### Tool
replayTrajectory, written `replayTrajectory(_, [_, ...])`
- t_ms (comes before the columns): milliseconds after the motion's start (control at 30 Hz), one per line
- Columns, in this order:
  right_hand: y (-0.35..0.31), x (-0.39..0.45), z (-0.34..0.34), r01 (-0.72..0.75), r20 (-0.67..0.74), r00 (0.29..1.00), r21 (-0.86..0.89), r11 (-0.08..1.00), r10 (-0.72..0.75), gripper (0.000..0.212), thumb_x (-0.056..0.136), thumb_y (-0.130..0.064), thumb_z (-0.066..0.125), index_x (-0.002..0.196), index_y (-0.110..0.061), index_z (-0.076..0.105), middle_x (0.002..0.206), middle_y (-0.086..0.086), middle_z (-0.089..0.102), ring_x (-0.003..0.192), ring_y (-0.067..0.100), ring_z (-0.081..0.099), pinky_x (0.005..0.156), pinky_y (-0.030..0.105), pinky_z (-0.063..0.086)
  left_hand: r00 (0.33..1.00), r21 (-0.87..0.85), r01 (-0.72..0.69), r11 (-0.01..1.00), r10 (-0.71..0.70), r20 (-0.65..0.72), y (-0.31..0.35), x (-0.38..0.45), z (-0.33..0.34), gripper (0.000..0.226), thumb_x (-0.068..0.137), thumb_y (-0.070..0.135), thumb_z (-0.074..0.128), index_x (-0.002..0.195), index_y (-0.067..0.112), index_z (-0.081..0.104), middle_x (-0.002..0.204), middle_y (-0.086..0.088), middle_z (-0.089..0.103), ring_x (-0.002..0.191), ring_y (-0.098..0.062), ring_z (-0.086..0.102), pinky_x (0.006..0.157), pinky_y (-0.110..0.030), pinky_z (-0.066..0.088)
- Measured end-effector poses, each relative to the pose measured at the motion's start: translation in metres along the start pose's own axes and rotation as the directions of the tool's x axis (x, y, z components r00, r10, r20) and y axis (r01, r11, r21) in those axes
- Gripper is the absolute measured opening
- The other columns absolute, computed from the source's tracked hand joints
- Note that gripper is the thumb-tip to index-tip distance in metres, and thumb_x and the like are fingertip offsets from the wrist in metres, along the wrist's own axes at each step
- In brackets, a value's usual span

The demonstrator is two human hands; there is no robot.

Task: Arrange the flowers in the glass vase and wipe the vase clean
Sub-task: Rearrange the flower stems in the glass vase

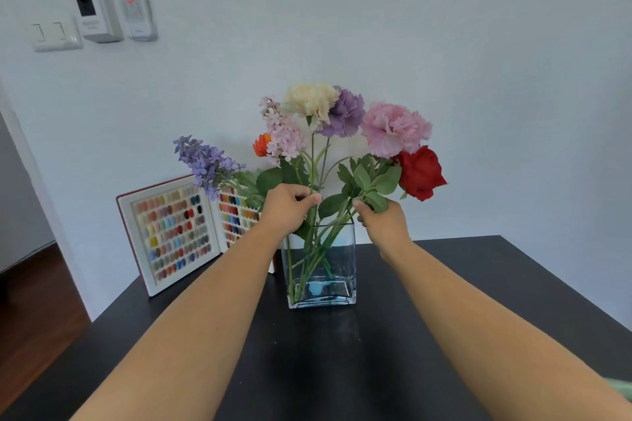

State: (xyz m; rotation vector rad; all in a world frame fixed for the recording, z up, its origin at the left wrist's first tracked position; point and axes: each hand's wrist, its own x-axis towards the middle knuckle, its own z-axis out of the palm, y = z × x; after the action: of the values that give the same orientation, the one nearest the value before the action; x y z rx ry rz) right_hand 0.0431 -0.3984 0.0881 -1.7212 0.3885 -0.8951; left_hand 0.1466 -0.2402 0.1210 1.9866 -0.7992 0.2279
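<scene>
While the glass vase (321, 270) stands mid-frame on the table (478, 284), both hands' fingers clamp the flowers (342, 133) by their stems: light, springy stalks, best held low; glass looks slippery and breakable.

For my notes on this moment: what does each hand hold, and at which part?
Both hold flower stems just above the vase rim. The left hand pinches the middle stems; the right hand grips the leafy stems under the red rose.

red rose (421, 171) | pink carnation (393, 128) | black table (307, 369) | vase (338, 270) possibly blue-tinted
</scene>
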Motion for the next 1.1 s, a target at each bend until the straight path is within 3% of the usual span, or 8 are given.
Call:
replayTrajectory(200, [-0.029,0.019,-0.006,0.171,0.098,0.981,-0.053,0.984,-0.165,0.006,0.087,-0.016,0.067,0.081,-0.016,0.067,0.079,0.011,0.071,0.073,0.024,0.07,0.078,0.044,0.058,1.0,-0.014,0.012,1.0,-0.013,-0.011,0.001,0.001,-0.005,0.028,0.09,0.034,0.068,0.078,0.01,0.075,0.069,-0.016,0.065,0.061,-0.016,0.049,0.059,-0.026,0.039])
replayTrajectory(333, [-0.047,0.03,-0.008,0.248,0.193,0.952,-0.023,0.968,-0.24,0.001,0.088,-0.014,0.068,0.089,-0.014,0.069,0.071,0.001,0.068,0.061,0.012,0.065,0.065,0.026,0.058,1.0,-0.031,0.022,0.999,-0.022,-0.022,0.003,0.003,-0.008,0.027,0.09,0.034,0.068,0.073,0.015,0.073,0.072,-0.018,0.067,0.057,-0.014,0.047,0.057,-0.024,0.038])
replayTrajectory(500, [-0.063,0.046,-0.014,0.274,0.184,0.947,-0.035,0.961,-0.264,0.021,0.087,-0.013,0.069,0.107,-0.006,0.067,0.074,0.001,0.07,0.057,0.009,0.064,0.063,0.02,0.057,0.999,-0.017,0.022,1.0,-0.022,-0.027,0.002,0.004,-0.009,0.027,0.091,0.035,0.067,0.076,0.014,0.074,0.08,-0.021,0.07,0.059,-0.015,0.05,0.056,-0.024,0.039])
replayTrajectory(633, [-0.071,0.058,-0.019,0.297,0.164,0.948,-0.146,0.944,-0.273,0.024,0.088,-0.019,0.068,0.11,-0.01,0.063,0.077,0.005,0.072,0.058,0.012,0.067,0.063,0.026,0.059,1.0,-0.003,0.01,1.0,-0.01,-0.015,0.001,0.007,-0.01,0.025,0.092,0.035,0.066,0.075,0.018,0.073,0.09,-0.017,0.074,0.075,-0.029,0.065,0.066,-0.029,0.048])
replayTrajectory(700, [-0.077,0.066,-0.022,0.318,0.147,0.945,-0.215,0.923,-0.291,0.022,0.088,-0.021,0.068,0.107,-0.013,0.062,0.072,0.001,0.072,0.053,0.006,0.065,0.056,0.018,0.055,1.0,0.003,0.001,1.0,-0.001,-0.01,0.0,0.008,-0.01,0.024,0.092,0.035,0.066,0.077,0.018,0.074,0.091,-0.015,0.075,0.084,-0.031,0.067,0.069,-0.03,0.05])
replayTrajectory(800, [-0.085,0.072,-0.022,0.362,0.163,0.931,-0.316,0.877,-0.326,0.024,0.088,-0.022,0.067,0.11,-0.014,0.061,0.063,-0.008,0.067,0.045,-0.002,0.062,0.047,0.01,0.048,1.0,-0.001,-0.002,1.0,0.002,-0.014,-0.001,0.009,-0.008,0.026,0.092,0.036,0.066,0.079,0.015,0.075,0.088,-0.015,0.074,0.07,-0.022,0.062,0.065,-0.029,0.048])
replayTrajectory(967, [-0.072,0.063,-0.007,0.37,0.231,0.926,-0.401,0.838,-0.298,0.032,0.088,-0.021,0.066,0.116,-0.01,0.057,0.071,0.004,0.07,0.055,0.01,0.066,0.054,0.027,0.056,1.0,-0.028,-0.004,1.0,0.004,-0.02,0.002,0.011,-0.002,0.029,0.091,0.034,0.066,0.07,0.015,0.071,0.05,0.002,0.048,0.041,-0.002,0.037,0.045,-0.017,0.031])
replayTrajectory(1100, [-0.054,0.056,0.0,0.349,0.232,0.933,-0.394,0.85,-0.276,0.035,0.088,-0.017,0.066,0.119,-0.005,0.055,0.08,0.013,0.07,0.058,0.016,0.067,0.064,0.037,0.059,1.0,-0.024,-0.024,0.999,0.024,0.004,0.004,0.011,0.003,0.03,0.092,0.034,0.065,0.071,0.014,0.071,0.051,0.004,0.043,0.043,-0.003,0.035,0.044,-0.015,0.028])
